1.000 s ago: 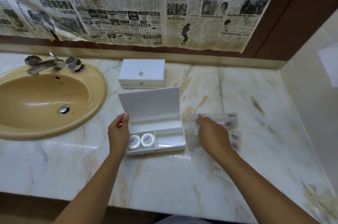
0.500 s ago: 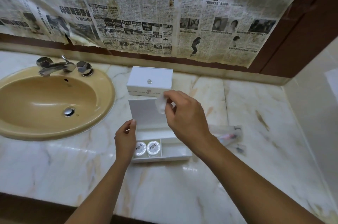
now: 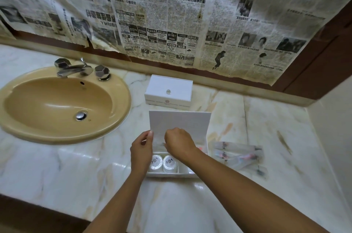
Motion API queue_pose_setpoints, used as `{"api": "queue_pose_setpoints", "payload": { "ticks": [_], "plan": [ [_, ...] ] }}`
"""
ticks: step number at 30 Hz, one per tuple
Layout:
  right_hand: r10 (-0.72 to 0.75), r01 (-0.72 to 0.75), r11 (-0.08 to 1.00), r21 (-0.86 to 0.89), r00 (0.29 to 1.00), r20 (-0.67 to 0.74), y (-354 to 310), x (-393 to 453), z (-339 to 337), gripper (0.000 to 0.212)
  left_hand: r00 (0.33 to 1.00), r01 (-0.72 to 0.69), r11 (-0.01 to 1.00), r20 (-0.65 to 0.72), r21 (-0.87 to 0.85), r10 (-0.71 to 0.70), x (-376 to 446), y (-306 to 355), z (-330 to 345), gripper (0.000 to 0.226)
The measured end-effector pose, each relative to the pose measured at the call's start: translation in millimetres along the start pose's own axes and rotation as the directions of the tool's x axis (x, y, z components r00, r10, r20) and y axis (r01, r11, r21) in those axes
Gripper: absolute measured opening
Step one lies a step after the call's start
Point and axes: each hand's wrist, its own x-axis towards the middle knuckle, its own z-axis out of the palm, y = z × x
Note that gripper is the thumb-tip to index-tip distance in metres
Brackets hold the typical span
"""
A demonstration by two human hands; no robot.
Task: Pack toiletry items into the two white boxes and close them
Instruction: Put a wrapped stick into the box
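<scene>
An open white box sits on the marble counter with its lid standing upright. Two round wrapped soaps fill its front left compartment. My left hand pinches the lid's left edge. My right hand is lowered into the box's rear compartment, fingers closed on a clear plastic packet that is mostly hidden under the hand. A second white box, closed, with a small knob on top, stands behind the open one. Clear wrapped toiletry packets lie on the counter to the right.
A tan sink with a chrome tap takes up the left of the marble counter. Newspaper sheets cover the wall behind. A side wall closes off the right end.
My right hand took a clear packet from the pile at the right, lifted it over the lid and brought it down into the box's rear compartment. My left hand stayed at the lid's edge.
</scene>
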Motion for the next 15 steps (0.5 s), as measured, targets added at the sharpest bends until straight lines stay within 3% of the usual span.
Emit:
{"api": "queue_pose_setpoints", "payload": {
  "ticks": [4, 7, 10, 13, 15],
  "plan": [
    [0.100, -0.120, 0.985, 0.123, 0.982, 0.158, 6.8, 1.5, 12.2, 0.021, 1.000, 0.002, 1.000, 0.010, -0.005, -0.002, 1.1, -0.6, 0.1, 0.025],
    [0.096, -0.117, 0.985, 0.125, 0.983, 0.158, 10.4, -1.2, 10.2, 0.025, 1.000, -0.003, 1.000, 0.011, -0.003, 0.003, 0.7, -0.8, 0.1, 0.025],
    [0.068, -0.089, 0.982, 0.166, 0.990, 0.127, 11.9, -4.3, 6.3, 0.037, 1.000, -0.011, 1.000, 0.013, 0.000, 0.011, 0.9, -1.0, -0.3, 0.022],
    [-0.019, -0.044, 0.978, 0.202, 0.953, 0.302, 11.4, -10.3, 10.3, 0.061, 1.000, -0.014, 1.000, 0.003, -0.001, 0.014, 2.4, -1.3, -0.1, 0.024],
    [-0.054, -0.015, 0.982, 0.190, 0.934, 0.354, 11.8, -16.1, 14.9, 0.065, 1.000, -0.014, 1.000, 0.002, 0.003, 0.014, 2.9, -2.4, -0.2, 0.025]
  ]
}}
